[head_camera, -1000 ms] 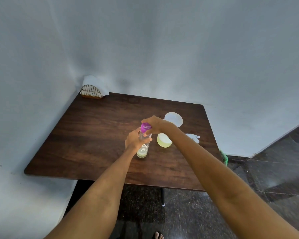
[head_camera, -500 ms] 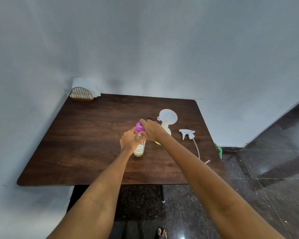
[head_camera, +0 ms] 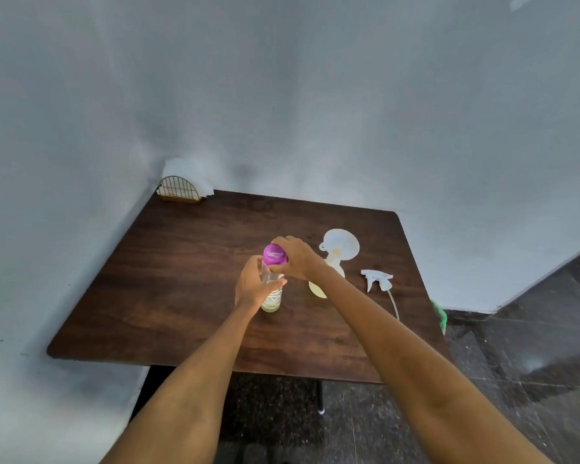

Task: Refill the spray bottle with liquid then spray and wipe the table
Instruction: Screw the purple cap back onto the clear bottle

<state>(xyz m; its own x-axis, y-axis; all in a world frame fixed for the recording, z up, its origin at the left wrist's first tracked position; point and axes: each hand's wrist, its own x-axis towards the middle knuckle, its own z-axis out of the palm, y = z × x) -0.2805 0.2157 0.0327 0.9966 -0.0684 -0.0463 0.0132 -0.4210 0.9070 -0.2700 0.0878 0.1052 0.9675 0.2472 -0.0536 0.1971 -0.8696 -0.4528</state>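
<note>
A clear bottle (head_camera: 272,298) with a little pale liquid stands upright mid-table. My left hand (head_camera: 252,284) grips its body. My right hand (head_camera: 297,257) holds its purple cap (head_camera: 274,254) from the right side. Behind my right wrist stands the spray bottle (head_camera: 317,288) of yellowish liquid with a white funnel (head_camera: 341,244) in its neck; my forearm hides most of the bottle. The white trigger sprayer head (head_camera: 377,278) with its tube lies on the table to the right.
The dark wooden table (head_camera: 181,279) sits in a corner between two walls. A wire napkin holder (head_camera: 180,189) with white napkins stands at the far left corner. Something green (head_camera: 441,316) hangs off the right edge. Dark tiled floor lies below.
Both hands have stayed on the clear bottle and its purple cap, with my right hand's fingers shifting around the cap. The view has swung slightly.
</note>
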